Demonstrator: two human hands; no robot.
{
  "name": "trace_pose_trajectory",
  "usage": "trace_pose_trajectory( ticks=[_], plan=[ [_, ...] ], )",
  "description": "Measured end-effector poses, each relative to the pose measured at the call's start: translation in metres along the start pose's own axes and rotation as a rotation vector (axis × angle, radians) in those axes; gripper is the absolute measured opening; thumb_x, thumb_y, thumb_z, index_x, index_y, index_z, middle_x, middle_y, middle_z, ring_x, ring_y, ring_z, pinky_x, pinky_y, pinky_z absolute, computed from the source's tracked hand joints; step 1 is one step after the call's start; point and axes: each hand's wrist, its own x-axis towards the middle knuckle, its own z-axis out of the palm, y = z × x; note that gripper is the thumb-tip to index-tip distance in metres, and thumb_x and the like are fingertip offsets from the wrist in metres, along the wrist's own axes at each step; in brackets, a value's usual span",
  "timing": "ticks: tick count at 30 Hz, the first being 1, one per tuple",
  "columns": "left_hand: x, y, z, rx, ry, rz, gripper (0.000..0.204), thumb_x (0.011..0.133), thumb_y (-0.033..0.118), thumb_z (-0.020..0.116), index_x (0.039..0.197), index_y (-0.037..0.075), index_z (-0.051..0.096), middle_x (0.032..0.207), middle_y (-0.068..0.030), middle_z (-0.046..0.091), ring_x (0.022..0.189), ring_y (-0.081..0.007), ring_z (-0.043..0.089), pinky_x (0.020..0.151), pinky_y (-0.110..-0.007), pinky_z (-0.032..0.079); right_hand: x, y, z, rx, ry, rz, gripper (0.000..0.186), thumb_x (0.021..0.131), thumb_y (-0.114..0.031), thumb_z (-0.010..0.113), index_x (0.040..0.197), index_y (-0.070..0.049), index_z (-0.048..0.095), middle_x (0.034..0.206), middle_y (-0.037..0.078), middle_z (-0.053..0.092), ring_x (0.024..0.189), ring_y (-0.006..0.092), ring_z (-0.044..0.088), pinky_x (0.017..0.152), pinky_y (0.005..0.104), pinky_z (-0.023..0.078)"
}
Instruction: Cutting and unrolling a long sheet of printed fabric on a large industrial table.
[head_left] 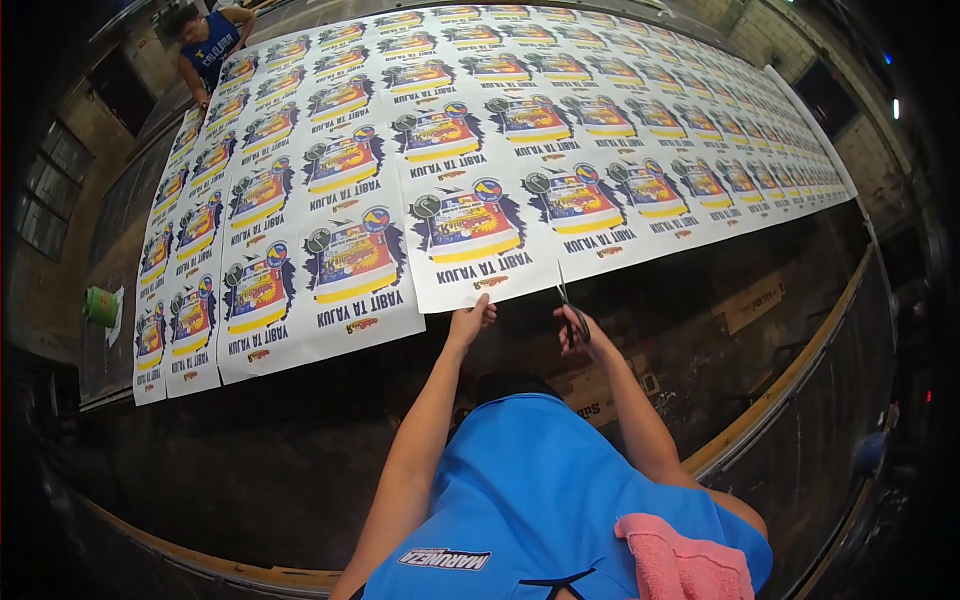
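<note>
A large white printed sheet [452,294] with rows of repeated colourful designs spreads across a long table. My left hand [475,322] is closed on its near edge, fingers and thumb pinching the border. In my right hand [587,338] is a pair of dark-handled scissors [566,296], my fingers wrapped round the handles. The blades point away from me and meet the sheet's near edge, between two printed columns. How far apart the blades stand is too small to tell. Left of my left hand, printed strips [392,318] of the same pattern lie side by side, partly under the sheet.
At the far left, a person [212,45] in a blue sleeveless top leans at the table's edge. A green cylindrical container [99,306] is on the left side. Brown cardboard [752,304] shows in the dark space below the table. A pink towel [690,562] hangs over my shoulder.
</note>
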Motion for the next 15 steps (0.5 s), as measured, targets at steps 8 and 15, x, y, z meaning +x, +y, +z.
trace_pose_trajectory(
  ticks=[8,15],
  plan=[
    [-0.008,0.008,0.006,-0.03,0.061,0.029,0.039,0.097,0.04,0.062,0.084,0.004,0.068,0.072,-0.0038,0.067,0.066,-0.0118,0.064,0.061,-0.025,0.049,0.009,-0.028,0.0,-0.155,0.132,-0.065,0.034,0.092,-0.046,0.067,0.088,-0.013,0.058,0.057,-0.002,0.053,0.044,0.0081,0.052,0.04,0.023,0.04],
    [-0.006,0.006,0.009,-0.097,0.056,0.032,0.035,0.098,0.036,0.062,0.086,0.003,0.066,0.073,-0.0046,0.066,0.066,-0.0123,0.064,0.061,-0.026,0.05,0.093,-0.07,-0.02,-0.089,0.021,-0.057,0.045,0.094,-0.05,0.063,0.109,-0.007,0.06,0.059,-0.001,0.053,0.044,0.0104,0.051,0.041,0.0244,0.04]
  ],
)
